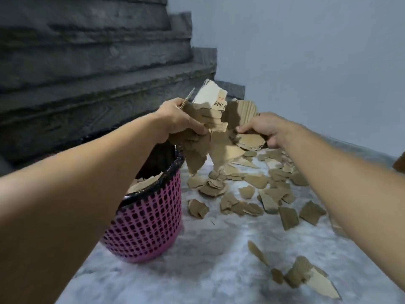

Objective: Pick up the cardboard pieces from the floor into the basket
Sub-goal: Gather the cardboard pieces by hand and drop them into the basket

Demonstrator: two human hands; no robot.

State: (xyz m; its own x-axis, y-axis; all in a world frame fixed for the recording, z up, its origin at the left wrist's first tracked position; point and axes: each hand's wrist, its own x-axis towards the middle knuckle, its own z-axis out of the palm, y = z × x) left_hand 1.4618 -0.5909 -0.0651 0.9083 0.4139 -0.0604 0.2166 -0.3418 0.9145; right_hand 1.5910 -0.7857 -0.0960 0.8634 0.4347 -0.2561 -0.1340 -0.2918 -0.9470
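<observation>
Both my hands hold one big bundle of torn brown cardboard pieces (217, 128) lifted above the floor, a white labelled scrap sticking out on top. My left hand (177, 119) grips the bundle's left side, fingers curled round it. My right hand (260, 128) grips its right side. The bundle hangs just right of and above the pink mesh basket (149, 224), which has a black liner and holds some cardboard inside. Several more torn pieces (252, 194) lie scattered on the grey marble floor to the right.
Dark stone stairs (87, 84) rise behind the basket on the left. A pale wall (317, 62) closes the back and right. A few stray cardboard scraps (302, 275) lie on the floor near the front right.
</observation>
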